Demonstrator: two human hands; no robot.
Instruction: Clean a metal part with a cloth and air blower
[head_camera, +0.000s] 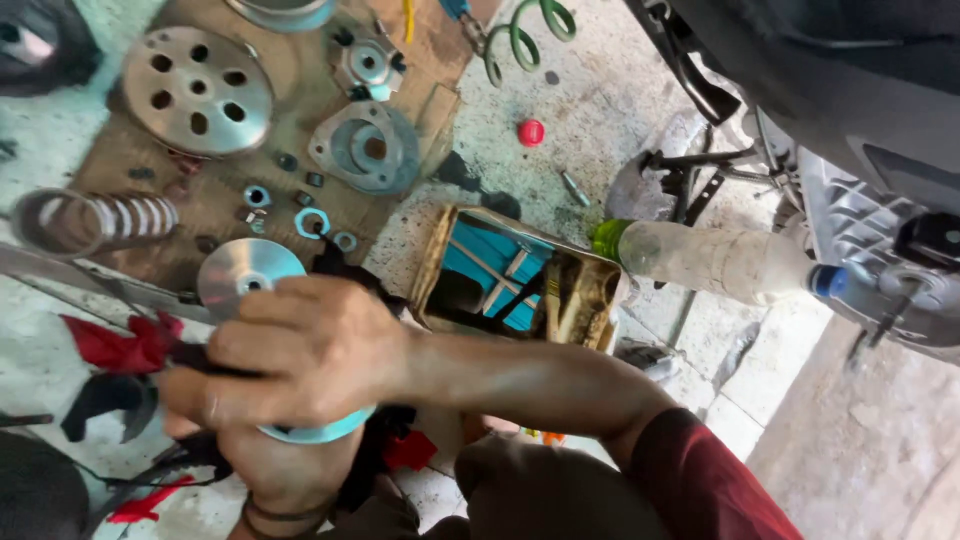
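Concrete floor (600, 90) carries a cardboard sheet (215, 200), a green coil spring (525, 35), a red cap (531, 132), a plastic bottle (715, 260), and an open tin (515, 275).

This is a repair workshop for scooters or motorbikes, with the work done on the ground. At 11 o'clock a piece of cardboard (200, 190) lies on the stained concrete floor (600, 110), and on it are engine parts: a round metal disc with holes (197, 90), a hub plate (365, 147), a steel spring (95, 222) and small nuts (311, 222). At 12 o'clock lies a green coil spring (525, 35). At 2 o'clock stands the scooter body (850, 110). Near the centre is a dirty open tin (515, 275), and beside it a plastic bottle (710, 262). Greasy rags (120, 345) lie at 8 o'clock.
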